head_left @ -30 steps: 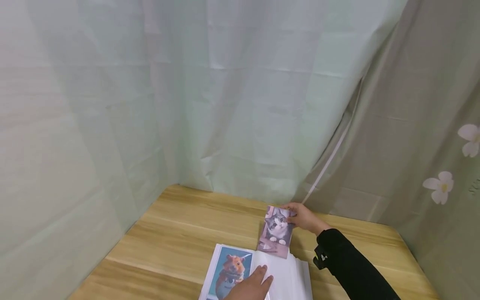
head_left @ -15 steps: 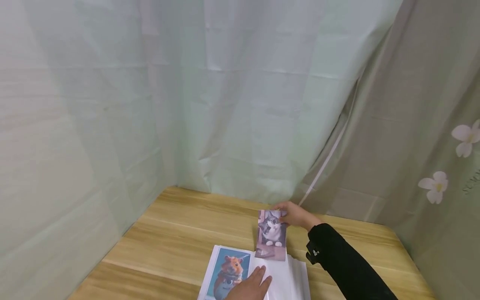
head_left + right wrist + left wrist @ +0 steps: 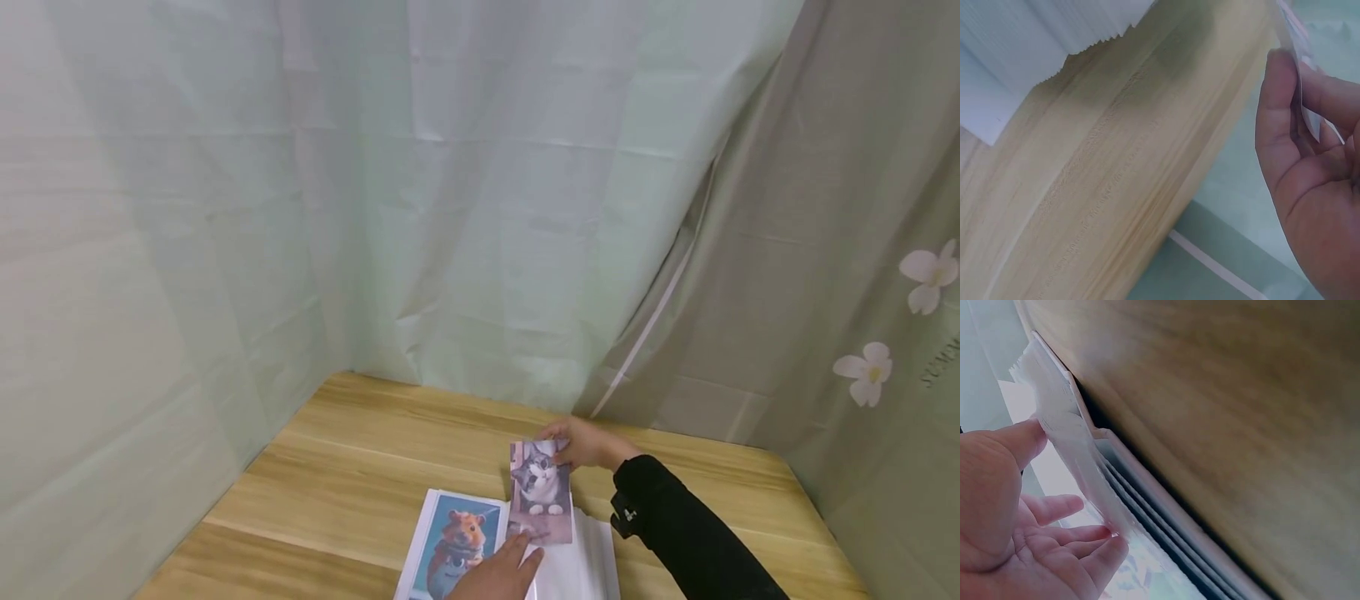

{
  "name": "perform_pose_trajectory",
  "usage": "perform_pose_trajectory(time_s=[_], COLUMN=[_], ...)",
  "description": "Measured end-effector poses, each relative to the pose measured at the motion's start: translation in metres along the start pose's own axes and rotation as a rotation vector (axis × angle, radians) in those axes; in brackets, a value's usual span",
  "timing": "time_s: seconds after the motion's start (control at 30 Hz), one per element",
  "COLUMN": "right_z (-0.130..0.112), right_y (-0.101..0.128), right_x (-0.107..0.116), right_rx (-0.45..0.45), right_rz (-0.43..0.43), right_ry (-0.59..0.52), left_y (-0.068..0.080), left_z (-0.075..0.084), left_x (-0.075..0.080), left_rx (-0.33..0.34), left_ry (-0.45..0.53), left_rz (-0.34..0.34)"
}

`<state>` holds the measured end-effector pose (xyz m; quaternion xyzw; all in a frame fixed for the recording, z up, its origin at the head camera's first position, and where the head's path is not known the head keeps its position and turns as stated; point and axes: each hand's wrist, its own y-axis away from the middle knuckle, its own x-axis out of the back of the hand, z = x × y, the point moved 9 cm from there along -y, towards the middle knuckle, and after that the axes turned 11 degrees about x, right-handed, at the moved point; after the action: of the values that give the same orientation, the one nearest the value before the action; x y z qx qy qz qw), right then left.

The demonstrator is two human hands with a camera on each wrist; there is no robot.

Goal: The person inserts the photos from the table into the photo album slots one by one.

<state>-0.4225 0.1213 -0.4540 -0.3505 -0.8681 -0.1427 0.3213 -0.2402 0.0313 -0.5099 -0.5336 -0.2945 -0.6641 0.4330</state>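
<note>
While the right hand [image 3: 583,443] pinched the glossy cat photo card [image 3: 540,492] by its far edge, just beyond the flat, open left hand [image 3: 501,573] pressing the white plastic-sleeved album [image 3: 585,567], it seemed the card might buckle against the sleeve mouth.

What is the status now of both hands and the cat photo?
Right hand pinches cat photo by its top. Left hand rests on album. Nothing blocking.
</note>
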Motion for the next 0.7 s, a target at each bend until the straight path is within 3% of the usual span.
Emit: perform_pose_trajectory(time_s=[0.2, 0.47, 0.6, 0.7], right_z=[0.005, 0.007, 0.007, 0.009], right_y=[0.003, 0.009, 0.012, 0.015], right_x=[-0.01, -0.025, -0.029, -0.032], right_rx=[-0.031, -0.078, -0.08, -0.09], right_rz=[-0.057, -0.117, -0.137, -0.135], right_ry=[-0.006, -0.066, -0.07, -0.064], left_y=[0.002, 0.003, 0.005, 0.005], left_z=[0.002, 0.0, 0.002, 0.001], left_x=[0.005, 0.004, 0.007, 0.005], left_rx=[-0.023, -0.002, -0.033, -0.02], left_ry=[0.015, 0.112, 0.08, 0.077], left_rz=[0.019, -0.04, -0.014, -0.038])
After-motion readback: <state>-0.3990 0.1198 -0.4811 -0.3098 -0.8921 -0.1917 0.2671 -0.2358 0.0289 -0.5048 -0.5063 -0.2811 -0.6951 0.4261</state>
